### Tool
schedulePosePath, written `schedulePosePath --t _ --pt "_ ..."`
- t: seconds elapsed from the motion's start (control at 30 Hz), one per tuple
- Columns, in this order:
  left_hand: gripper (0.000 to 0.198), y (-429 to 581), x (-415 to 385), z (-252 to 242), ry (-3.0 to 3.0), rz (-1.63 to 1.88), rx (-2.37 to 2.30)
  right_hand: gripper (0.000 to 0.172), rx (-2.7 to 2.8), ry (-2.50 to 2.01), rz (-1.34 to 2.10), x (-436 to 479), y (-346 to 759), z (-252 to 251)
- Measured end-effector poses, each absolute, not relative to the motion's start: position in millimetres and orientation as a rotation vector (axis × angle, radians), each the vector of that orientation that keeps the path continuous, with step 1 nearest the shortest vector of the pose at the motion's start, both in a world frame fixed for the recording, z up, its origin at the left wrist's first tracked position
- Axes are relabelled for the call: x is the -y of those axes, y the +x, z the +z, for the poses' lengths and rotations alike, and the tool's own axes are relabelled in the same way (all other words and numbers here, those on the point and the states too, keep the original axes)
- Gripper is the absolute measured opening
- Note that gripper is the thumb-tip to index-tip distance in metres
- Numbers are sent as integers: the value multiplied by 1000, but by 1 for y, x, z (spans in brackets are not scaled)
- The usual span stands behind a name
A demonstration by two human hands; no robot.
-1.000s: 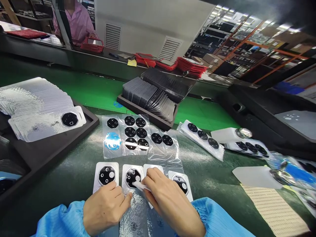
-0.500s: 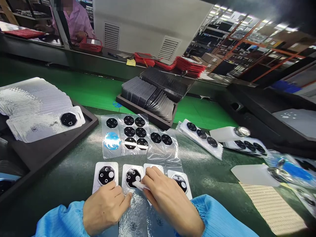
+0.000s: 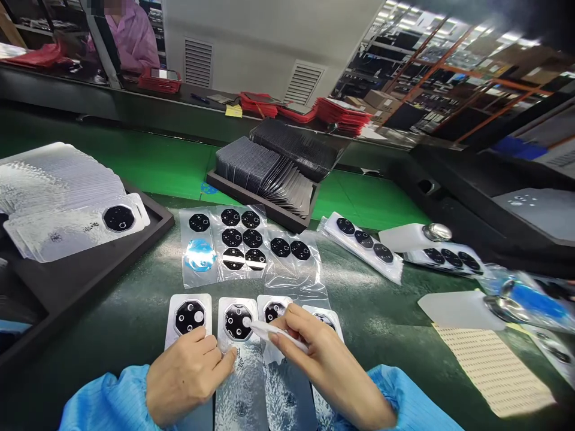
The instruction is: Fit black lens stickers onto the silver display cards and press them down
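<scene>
Left hand [image 3: 185,374]: half open, gripping nothing visible, resting on the silver phone back panel [image 3: 242,383] on the near worktop [image 3: 381,326]. Right hand [image 3: 318,353]: pinching a white wipe [image 3: 266,328], tip at the panel's octagonal camera plate [image 3: 233,323]. Panel presumably light, stiff, slippery, scratch-prone; hold by edges.

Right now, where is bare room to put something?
Bare tabletop shows beyond the right sleeve, between the row of panels and the beige sheet, and, leftward, between that row and the dark tray. Crowded: the row, under the left hand and right hand, and the black discs beyond.
</scene>
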State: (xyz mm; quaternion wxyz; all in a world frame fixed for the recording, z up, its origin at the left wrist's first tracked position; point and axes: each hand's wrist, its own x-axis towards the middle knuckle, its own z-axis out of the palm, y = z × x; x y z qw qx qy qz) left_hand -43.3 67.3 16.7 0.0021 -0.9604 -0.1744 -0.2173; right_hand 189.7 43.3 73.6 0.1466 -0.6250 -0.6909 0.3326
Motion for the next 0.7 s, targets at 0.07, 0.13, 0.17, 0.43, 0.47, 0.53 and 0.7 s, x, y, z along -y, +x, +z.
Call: schedulePosePath --t 0.07,0.13,0.17,0.43,0.47,0.53,0.7 --pt "14 -44 -67 15 -3026 -686 572 22 1961 -1841 1013 -40 191 73" --pt "13 -43 -67 15 -3035 -696 592 23 1958 -1874 1042 -38 191 72" --pt "13 -43 -67 16 -3038 -703 595 24 1963 -1877 1049 -37 190 71" --pt "12 -40 -68 21 -3021 -721 586 20 2025 -1838 993 -32 189 63" --pt "12 -41 -68 21 -3019 -712 588 20 2027 -1830 979 -32 190 64" --pt "13 -41 -68 21 -3027 -702 586 21 2012 -1806 943 -32 196 68" --pt "11 -40 -68 22 -3034 -737 603 25 1792 -1824 730 -32 244 89"
